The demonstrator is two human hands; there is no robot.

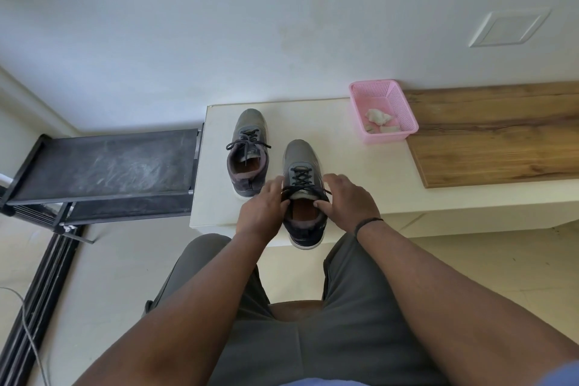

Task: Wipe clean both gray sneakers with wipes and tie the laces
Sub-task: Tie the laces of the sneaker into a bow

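Two gray sneakers, toes pointing away; far sneaker upright, dark laces tied in a bow; near sneaker at the edge, laces threaded, ends unknotted; crumpled wipes piled in basket.

You face a plain white wall bearing a recessed square panel at upper right. Below it runs a cream low bench, with a wood-grain board on its right part. A black metal rack adjoins the bench's left end. The floor is pale tile.
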